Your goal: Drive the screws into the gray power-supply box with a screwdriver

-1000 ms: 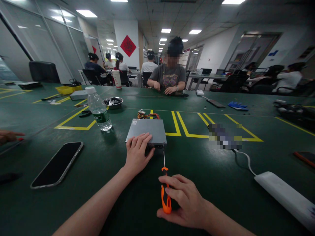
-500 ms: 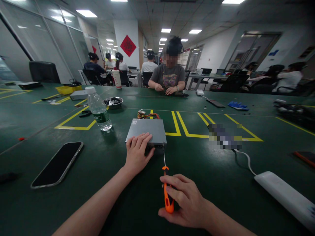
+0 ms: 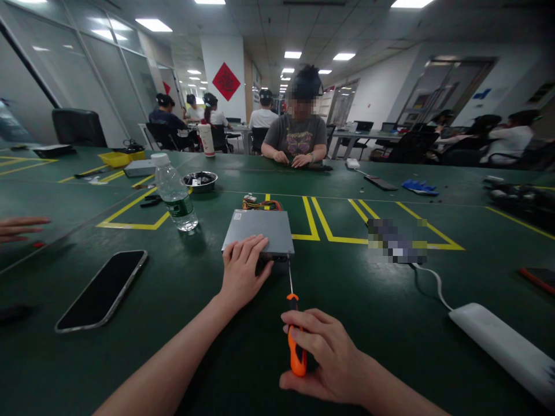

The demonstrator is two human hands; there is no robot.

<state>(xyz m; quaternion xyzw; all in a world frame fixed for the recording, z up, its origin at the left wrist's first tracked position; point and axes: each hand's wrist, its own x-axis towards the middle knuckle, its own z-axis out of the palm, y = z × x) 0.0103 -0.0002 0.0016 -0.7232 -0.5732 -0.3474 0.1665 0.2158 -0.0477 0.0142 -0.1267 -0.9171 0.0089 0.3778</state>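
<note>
A grey metal computer power supply (image 3: 260, 225) lies on the green table, its bundle of coloured wires (image 3: 264, 203) at the far side. My left hand (image 3: 245, 268) grips its near left part, fingers across the top and thumb against the front face. Between the thumb and fingers of my right hand (image 3: 323, 352) is an orange and black screwdriver (image 3: 297, 352). Its shaft points away from me, and the tip meets the front face near the right corner. The screw under the tip is too small to make out.
Left of the power supply stand a water bottle (image 3: 176, 196) and a metal bowl (image 3: 200, 181); a phone (image 3: 104, 289) lies nearer. On the right are a white power strip (image 3: 498, 346) and its cable. Another person's hand (image 3: 21, 228) shows at the left edge. A person (image 3: 295, 136) sits opposite.
The screwdriver's handle has turned in my right hand, showing more of its black part. Another person's hand has come in at the left edge. My left hand and the power supply stay put.
</note>
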